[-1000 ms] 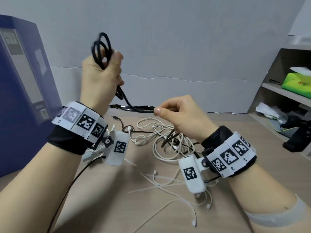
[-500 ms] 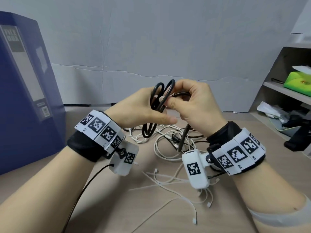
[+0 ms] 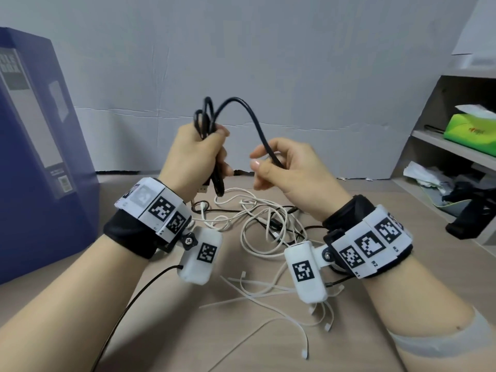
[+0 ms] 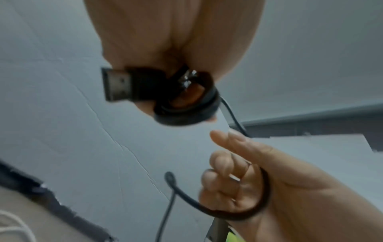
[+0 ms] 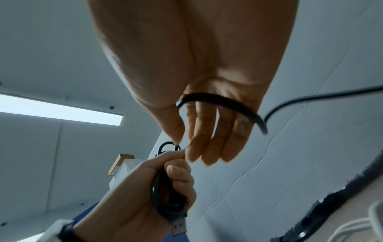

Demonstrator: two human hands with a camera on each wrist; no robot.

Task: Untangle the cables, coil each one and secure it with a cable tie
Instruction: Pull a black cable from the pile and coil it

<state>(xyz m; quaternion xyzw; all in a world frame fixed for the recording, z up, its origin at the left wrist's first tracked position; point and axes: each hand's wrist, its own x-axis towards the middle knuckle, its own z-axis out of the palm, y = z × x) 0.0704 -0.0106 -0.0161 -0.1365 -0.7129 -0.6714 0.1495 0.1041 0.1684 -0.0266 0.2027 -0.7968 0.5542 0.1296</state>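
Left hand (image 3: pixel 197 154) raised above the worktop (image 3: pixel 166 326), grip closed round a bundle of black USB cable (image 3: pixel 243 108) loops; USB-A plug (image 4: pixel 118 86) pokes out below the fist. Free length arcs up from the bundle and down through the right hand (image 3: pixel 284 167), lying across the palm under loosely curled fingers, a light guiding grip, not a pinch. Tail drops behind that hand toward the white cable tangle (image 3: pixel 257 224); whether it is snagged there, cannot tell. Cable ties (image 3: pixel 268 294) lie scattered nearer the body. To coil well, judging from this: keep loops matched in size, let the cable slide and untwist through the right hand, lay each turn flat into the left fist, clamp with the thumb.
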